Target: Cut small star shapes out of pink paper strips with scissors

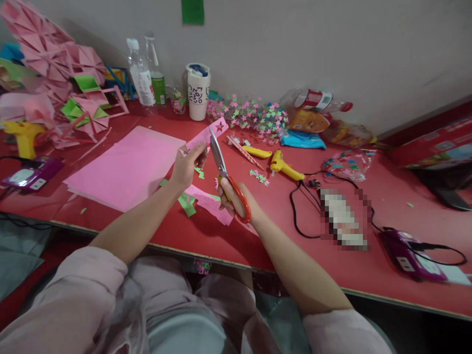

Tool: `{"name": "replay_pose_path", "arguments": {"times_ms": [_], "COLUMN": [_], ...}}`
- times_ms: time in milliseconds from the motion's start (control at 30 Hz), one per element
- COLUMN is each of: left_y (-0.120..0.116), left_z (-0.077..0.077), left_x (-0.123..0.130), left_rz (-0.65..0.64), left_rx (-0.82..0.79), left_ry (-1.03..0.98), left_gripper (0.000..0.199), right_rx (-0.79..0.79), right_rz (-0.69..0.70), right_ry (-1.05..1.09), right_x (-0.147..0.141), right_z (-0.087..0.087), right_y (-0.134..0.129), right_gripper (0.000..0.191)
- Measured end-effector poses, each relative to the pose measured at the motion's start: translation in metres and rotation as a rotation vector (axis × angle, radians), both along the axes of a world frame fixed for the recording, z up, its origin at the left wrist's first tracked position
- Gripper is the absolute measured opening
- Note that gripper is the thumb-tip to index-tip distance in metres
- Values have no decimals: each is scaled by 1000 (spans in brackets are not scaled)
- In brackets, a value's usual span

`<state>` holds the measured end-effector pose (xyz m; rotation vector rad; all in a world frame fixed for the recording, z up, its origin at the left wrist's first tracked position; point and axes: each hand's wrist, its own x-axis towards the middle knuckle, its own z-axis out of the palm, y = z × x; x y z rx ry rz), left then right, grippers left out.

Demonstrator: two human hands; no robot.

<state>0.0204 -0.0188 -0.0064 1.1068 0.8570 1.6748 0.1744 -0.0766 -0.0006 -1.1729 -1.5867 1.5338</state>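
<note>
My left hand (190, 164) pinches a strip of pink paper (201, 136) that has a star-shaped hole near its far end. In my right hand (234, 196) is a pair of scissors (217, 153) with red handles, its blades pointing up and away beside the strip. The blades look close together, and their tips are at the strip's edge. Beneath my hands lie a pink paper scrap (212, 205) and green paper pieces (187, 204). A stack of pink sheets (127, 164) rests left of my left hand.
Behind my hands stand a patterned cup (198, 93), a bottle with a white cap (140, 73) and many small paper stars (254, 115). To the right are a yellow glue gun (285, 166), its black cord and a purple power strip (409, 255). Pink folded paper (47, 54) is piled at left.
</note>
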Motion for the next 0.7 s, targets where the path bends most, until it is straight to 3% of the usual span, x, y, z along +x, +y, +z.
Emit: {"name": "replay_pose_path", "arguments": {"times_ms": [267,700], "left_y": [0,-1], "left_z": [6,-3], "left_x": [-5,3], "left_rz": [-23,15], "left_rx": [5,-25], "left_ry": [18,23], "left_gripper": [39,32], "right_rx": [5,27], "right_rz": [22,-66], "right_ry": [7,-15], "right_x": [2,-5], "right_z": [6,-3], "right_y": [0,-3], "right_gripper": [46,49]}}
